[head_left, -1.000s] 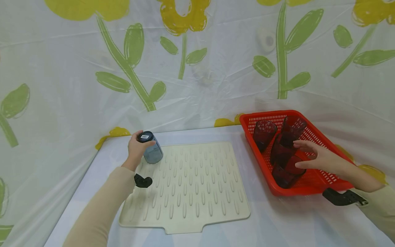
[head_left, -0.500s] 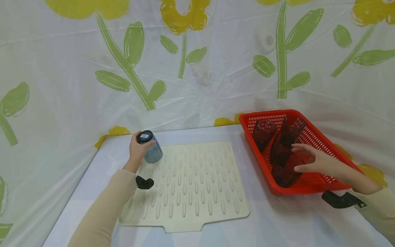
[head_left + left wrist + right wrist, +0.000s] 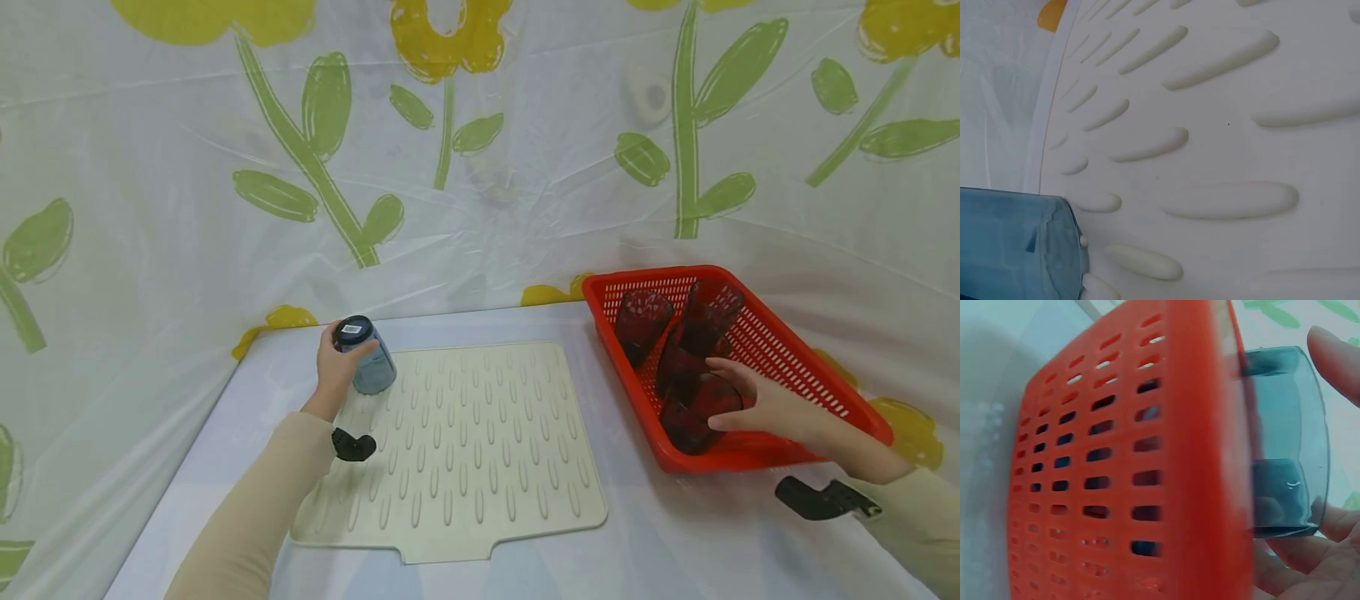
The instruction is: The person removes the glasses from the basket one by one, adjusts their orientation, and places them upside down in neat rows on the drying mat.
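Left hand [image 3: 335, 362] gripped a blue tumbler [image 3: 379, 373] at the mat's [image 3: 480, 442] far left; right hand [image 3: 759, 407], fingers spread, flanked the near tumbler [image 3: 690, 415] in the red basket [image 3: 690, 462], likely hard, slippery, breakable: best held round its sides.

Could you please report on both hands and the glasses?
Left hand gripping blue glass at far left corner of white mat. Right hand open at nearest glass in red basket. Other glasses close beyond.
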The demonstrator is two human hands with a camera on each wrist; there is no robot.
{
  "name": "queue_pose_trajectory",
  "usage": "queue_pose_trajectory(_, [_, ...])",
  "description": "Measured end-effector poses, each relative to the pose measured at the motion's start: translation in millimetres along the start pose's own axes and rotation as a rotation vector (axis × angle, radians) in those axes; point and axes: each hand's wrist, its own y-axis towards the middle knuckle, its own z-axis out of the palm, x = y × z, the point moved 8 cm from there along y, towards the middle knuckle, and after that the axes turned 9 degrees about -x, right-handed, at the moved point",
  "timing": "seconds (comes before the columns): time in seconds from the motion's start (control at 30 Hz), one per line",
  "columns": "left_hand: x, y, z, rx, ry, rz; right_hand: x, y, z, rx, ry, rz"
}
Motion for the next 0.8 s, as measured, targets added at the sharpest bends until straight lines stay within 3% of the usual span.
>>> queue_pose_trajectory(0.4, [2.2,-7.1,-6.5,-0.016,-0.004,-0.001,-10,1,8,-0.027,-0.043,0.034])
queue_pose_trajectory(0.63, [4.6,-13.5,-14.7,-0.018,0.009,-0.041,-9,0,10,-0.057,-0.036,0.042])
queue_pose_trajectory(0.8, [-0.8,-18.9,-20.6,-0.019,-0.010,-0.045,-9,-1,9,-0.095,-0.071,0.055])
